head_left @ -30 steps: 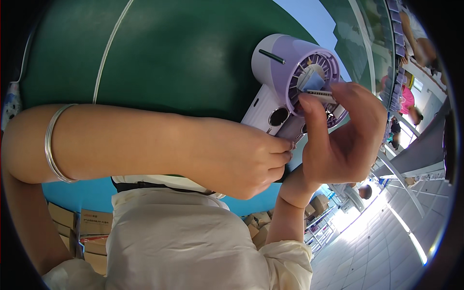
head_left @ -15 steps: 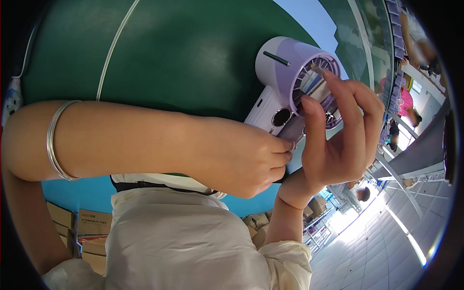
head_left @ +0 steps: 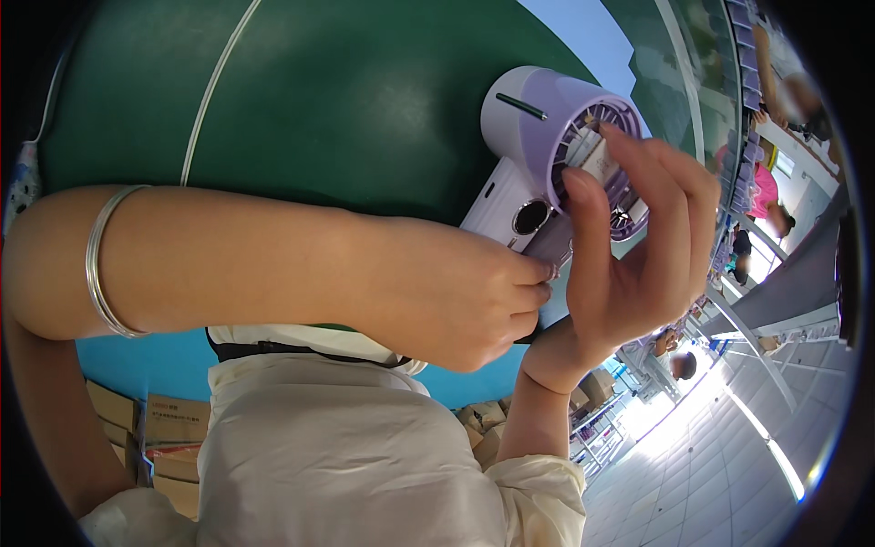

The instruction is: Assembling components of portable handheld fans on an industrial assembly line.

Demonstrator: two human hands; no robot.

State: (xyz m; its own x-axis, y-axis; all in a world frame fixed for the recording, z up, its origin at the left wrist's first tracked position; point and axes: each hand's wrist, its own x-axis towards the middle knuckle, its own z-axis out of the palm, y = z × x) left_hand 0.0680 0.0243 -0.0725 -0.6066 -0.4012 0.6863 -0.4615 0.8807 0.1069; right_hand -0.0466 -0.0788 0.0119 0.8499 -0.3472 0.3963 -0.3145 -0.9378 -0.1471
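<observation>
A lilac and white handheld fan leans on the green table, its round ribbed front turned to the right. It has a dark slot on the head and a round dark shiny disc on the handle. My left hand is closed with curled fingers around the handle's lower end, most of which it hides. At the round front, my right hand is closed in a thumb-and-forefinger pinch on a pale flat piece inside the rim; its kind is unclear. The other right fingers are bent.
The green tabletop carries a white cord. A power strip lies at the far left. Cardboard boxes stand below, over a blue surface. Racks of lilac parts and other people are off to the right.
My right thumb and forefinger have shifted slightly up and left at the fan's front, and the pale piece sits at a different angle. My left hand is almost still.
</observation>
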